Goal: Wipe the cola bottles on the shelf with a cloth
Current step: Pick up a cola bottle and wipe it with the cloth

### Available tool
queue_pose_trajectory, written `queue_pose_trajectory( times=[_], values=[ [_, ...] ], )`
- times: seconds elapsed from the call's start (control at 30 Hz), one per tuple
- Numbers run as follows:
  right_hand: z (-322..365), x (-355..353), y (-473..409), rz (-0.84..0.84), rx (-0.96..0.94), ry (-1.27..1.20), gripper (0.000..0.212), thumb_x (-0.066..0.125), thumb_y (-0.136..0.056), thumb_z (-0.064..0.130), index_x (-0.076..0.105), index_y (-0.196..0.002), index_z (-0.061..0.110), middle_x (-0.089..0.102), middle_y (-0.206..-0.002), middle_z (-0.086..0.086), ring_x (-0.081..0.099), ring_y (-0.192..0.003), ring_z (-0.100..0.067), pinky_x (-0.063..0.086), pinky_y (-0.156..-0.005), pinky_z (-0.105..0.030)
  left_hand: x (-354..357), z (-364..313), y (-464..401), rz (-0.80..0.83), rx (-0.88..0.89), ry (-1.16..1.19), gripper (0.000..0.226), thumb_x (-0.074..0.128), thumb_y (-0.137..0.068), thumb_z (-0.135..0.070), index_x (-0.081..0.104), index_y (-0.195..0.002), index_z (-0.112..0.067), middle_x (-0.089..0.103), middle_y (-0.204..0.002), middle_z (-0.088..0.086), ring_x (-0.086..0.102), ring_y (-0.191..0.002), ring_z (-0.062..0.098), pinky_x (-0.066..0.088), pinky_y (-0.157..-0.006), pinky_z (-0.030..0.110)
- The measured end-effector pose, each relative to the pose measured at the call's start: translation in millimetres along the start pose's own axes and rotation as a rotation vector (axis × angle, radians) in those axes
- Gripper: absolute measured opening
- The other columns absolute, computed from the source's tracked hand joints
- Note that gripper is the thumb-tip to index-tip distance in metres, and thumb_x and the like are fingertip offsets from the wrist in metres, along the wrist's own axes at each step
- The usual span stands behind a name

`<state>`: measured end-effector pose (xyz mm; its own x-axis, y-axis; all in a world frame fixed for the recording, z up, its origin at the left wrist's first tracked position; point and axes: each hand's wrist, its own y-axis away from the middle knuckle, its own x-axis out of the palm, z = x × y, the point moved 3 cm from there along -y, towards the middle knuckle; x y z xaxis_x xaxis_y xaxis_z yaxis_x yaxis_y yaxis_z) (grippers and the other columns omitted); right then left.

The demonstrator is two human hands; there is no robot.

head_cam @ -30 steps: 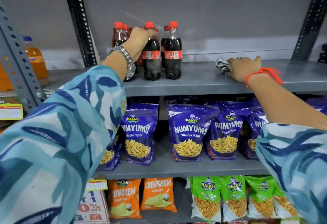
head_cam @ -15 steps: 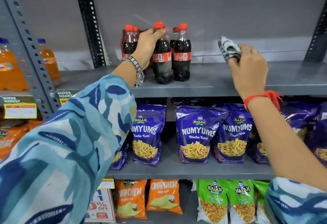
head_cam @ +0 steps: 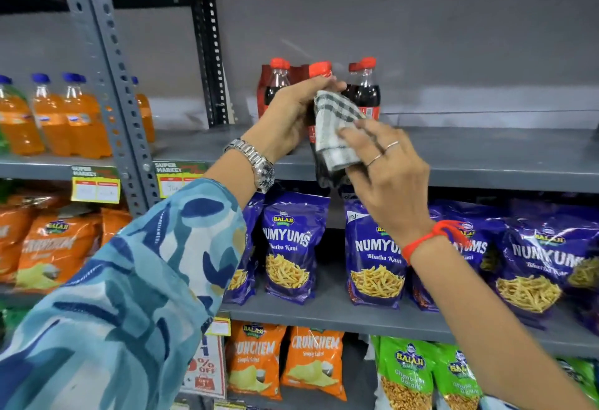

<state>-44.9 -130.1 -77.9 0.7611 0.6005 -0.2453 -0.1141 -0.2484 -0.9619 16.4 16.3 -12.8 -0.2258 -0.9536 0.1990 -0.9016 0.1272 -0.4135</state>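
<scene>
head view: left hand (head_cam: 291, 114) grips dark-cola bottle (head_cam: 319, 72); right hand (head_cam: 385, 169) presses cloth (head_cam: 337, 130).

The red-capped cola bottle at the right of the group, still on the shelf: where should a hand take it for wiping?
Grip the narrow shoulder just under the red cap of the dark plastic cola bottle, coming from the front-right. It stands upright, that side is open grey shelf, and a high grip leaves the body bare for the checked cloth.

the left hand (head_cam: 291, 114) grips a cola bottle (head_cam: 319, 124) off the shelf (head_cam: 486, 156). the right hand (head_cam: 385, 163) presses a checked cloth (head_cam: 337, 130) against it.
</scene>
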Motion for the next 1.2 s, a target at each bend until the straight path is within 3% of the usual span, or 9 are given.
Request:
queue_pose_trajectory(
  times=[0.13,0.27,0.43,0.53,0.63,0.77,0.93,1.1,1.2],
  values=[
    [19,9,8,0.136,0.015,0.010,0.053,0.056,-0.078,0.024,0.057,-0.130,0.018,0.056,-0.132,-0.012,0.057,-0.106,-0.031,0.054,-0.067,-0.034,-2,0,12,0.034,-0.066,0.087,0.012,0.055,-0.087,-0.015,0.065,-0.082,-0.010,0.066,-0.095,0.005,0.063,-0.078,0.019,0.055,-0.079,0.033],
    [33,10,19,0.167,-0.033,0.122,0.053,0.064,-0.074,0.001,0.064,-0.122,0.021,0.059,-0.128,-0.010,0.060,-0.095,-0.029,0.046,-0.051,-0.026,-8,0,23,-0.004,-0.049,0.004,0.014,0.054,-0.089,-0.015,0.065,-0.082,-0.011,0.068,-0.089,0.002,0.067,-0.072,0.014,0.057,-0.067,0.025],
    [43,8,58,0.397,-0.243,0.119,0.047,0.038,-0.072,0.004,0.074,-0.094,0.024,0.070,-0.105,0.000,0.060,-0.077,-0.024,0.035,-0.047,-0.022,-24,0,30,-0.063,-0.005,-0.151,0.008,0.060,-0.084,-0.013,0.068,-0.083,-0.012,0.069,-0.090,0.001,0.061,-0.093,0.021,0.049,-0.090,0.035],
    [45,-10,44,0.270,-0.232,0.039,0.041,0.051,-0.070,-0.001,0.074,-0.097,0.021,0.071,-0.105,0.001,0.059,-0.070,-0.025,0.043,-0.050,-0.025,-30,8,32,-0.080,-0.053,-0.216,0.009,0.061,-0.083,-0.014,0.068,-0.087,-0.010,0.069,-0.093,0.002,0.064,-0.084,0.014,0.053,-0.082,0.029],
    [45,-14,17,0.131,-0.138,0.056,0.047,0.061,-0.069,-0.004,0.072,-0.107,0.023,0.068,-0.116,-0.001,0.058,-0.078,-0.027,0.046,-0.057,-0.030,-32,17,35,-0.044,-0.108,-0.137,0.012,0.061,-0.083,-0.012,0.067,-0.090,-0.005,0.068,-0.097,0.007,0.064,-0.085,0.018,0.052,-0.086,0.033],
    [54,5,28,0.232,-0.201,0.127,0.046,0.041,-0.078,0.003,0.072,-0.106,0.024,0.064,-0.123,-0.008,0.054,-0.093,-0.027,0.047,-0.059,-0.033,-31,20,39,0.009,-0.104,-0.052,0.012,0.060,-0.084,-0.017,0.069,-0.088,-0.011,0.072,-0.093,0.002,0.065,-0.089,0.020,0.053,-0.083,0.033],
    [68,8,69,0.391,-0.347,0.026,0.042,0.040,-0.079,0.007,0.076,-0.089,0.025,0.071,-0.106,-0.004,0.060,-0.076,-0.026,0.042,-0.058,-0.028,-39,18,45,0.032,-0.037,-0.060,0.015,0.055,-0.087,-0.016,0.067,-0.093,-0.013,0.073,-0.093,-0.001,0.069,-0.091,0.018,0.054,-0.084,0.029],
    [64,-19,42,0.116,-0.220,-0.156,0.040,0.064,-0.071,-0.004,0.075,-0.101,0.020,0.069,-0.115,-0.004,0.053,-0.081,-0.026,0.047,-0.065,-0.033,-47,25,51,0.120,-0.054,0.077,0.022,0.047,-0.088,-0.016,0.068,-0.090,-0.010,0.073,-0.093,0.004,0.069,-0.090,0.023,0.047,-0.097,0.044],
    [62,-16,31,0.135,-0.184,-0.112,0.051,0.060,-0.067,-0.007,0.073,-0.107,0.022,0.065,-0.122,-0.003,0.050,-0.083,-0.025,0.047,-0.064,-0.033,-43,28,53,0.147,-0.070,0.176,0.025,0.044,-0.089,-0.019,0.067,-0.090,-0.007,0.073,-0.092,0.006,0.068,-0.085,0.023,0.047,-0.094,0.045]
  ],
)
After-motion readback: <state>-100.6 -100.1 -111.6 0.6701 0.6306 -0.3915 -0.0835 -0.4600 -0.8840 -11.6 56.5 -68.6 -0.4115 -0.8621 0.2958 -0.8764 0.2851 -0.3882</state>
